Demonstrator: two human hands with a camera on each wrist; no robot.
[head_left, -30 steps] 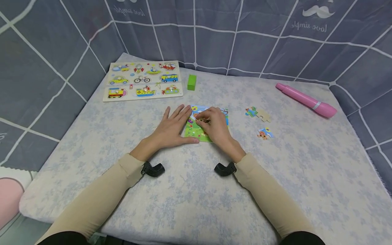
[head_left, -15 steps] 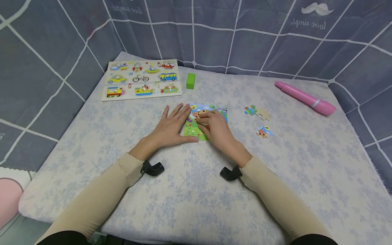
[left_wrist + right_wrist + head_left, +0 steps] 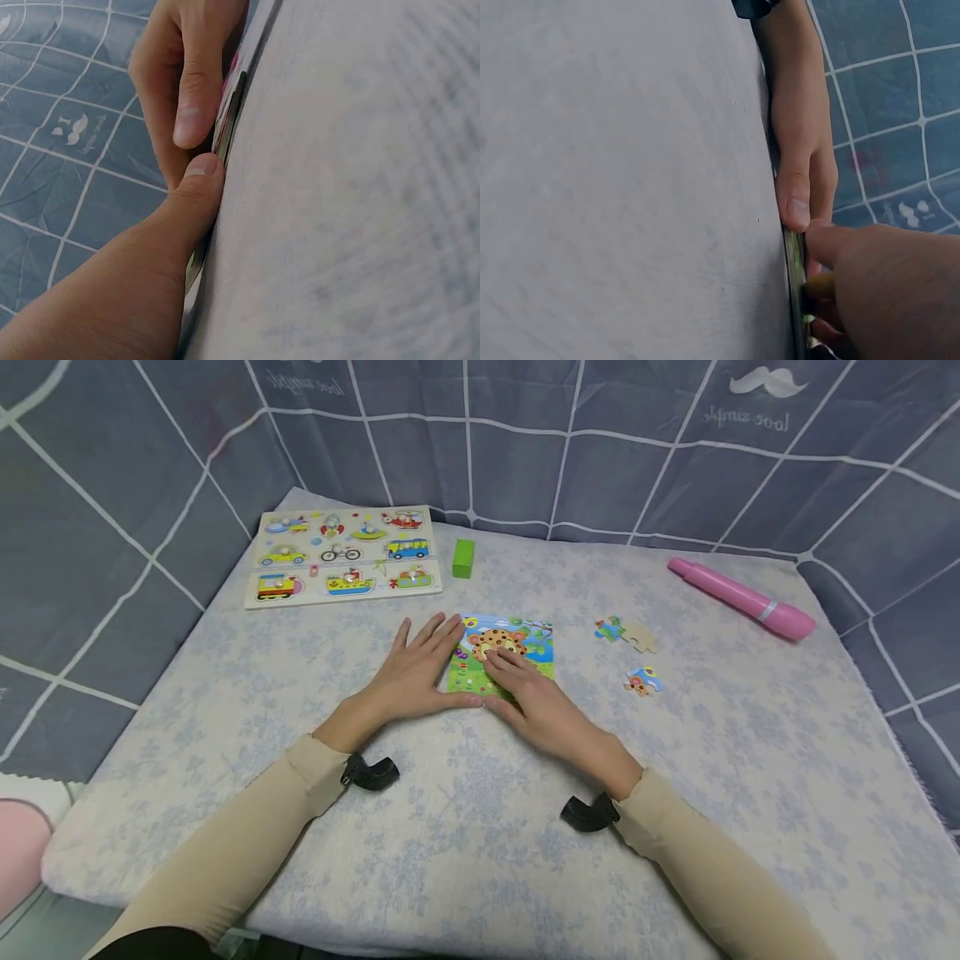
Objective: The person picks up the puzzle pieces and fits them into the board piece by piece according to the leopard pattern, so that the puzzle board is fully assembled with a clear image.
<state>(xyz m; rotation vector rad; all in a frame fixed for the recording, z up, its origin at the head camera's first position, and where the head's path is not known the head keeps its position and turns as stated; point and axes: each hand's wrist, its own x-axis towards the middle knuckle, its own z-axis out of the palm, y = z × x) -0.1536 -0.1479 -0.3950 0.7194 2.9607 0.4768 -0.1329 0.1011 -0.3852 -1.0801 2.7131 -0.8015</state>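
A jigsaw puzzle (image 3: pixel 542 652) with a spotted cartoon animal on blue and green lies mid-table in the head view. My left hand (image 3: pixel 411 675) rests along its left side with fingers spread, thumb by the lower edge. Straight fingers of my right hand (image 3: pixel 546 708) lie over the lower middle of the picture and hide part of it. The two thumbs nearly meet at the front edge. From the side, the left wrist view shows my left thumb (image 3: pixel 196 184) against the puzzle's thin edge. In the right wrist view my right hand (image 3: pixel 889 281) covers much of the puzzle.
Right of the puzzle lie a colourful loose piece (image 3: pixel 609 628), a plain beige one (image 3: pixel 640 637) and a blue-and-brown one (image 3: pixel 643 682). Farther back are a wooden vehicle board (image 3: pixel 315 539), a green block (image 3: pixel 463 560) and a pink tube-shaped object (image 3: pixel 742 597).
My right hand has gone from bent fingertips over the picture to straighter fingers lying on it, and has drawn back toward the front, uncovering the animal's face. The left hand stays put.
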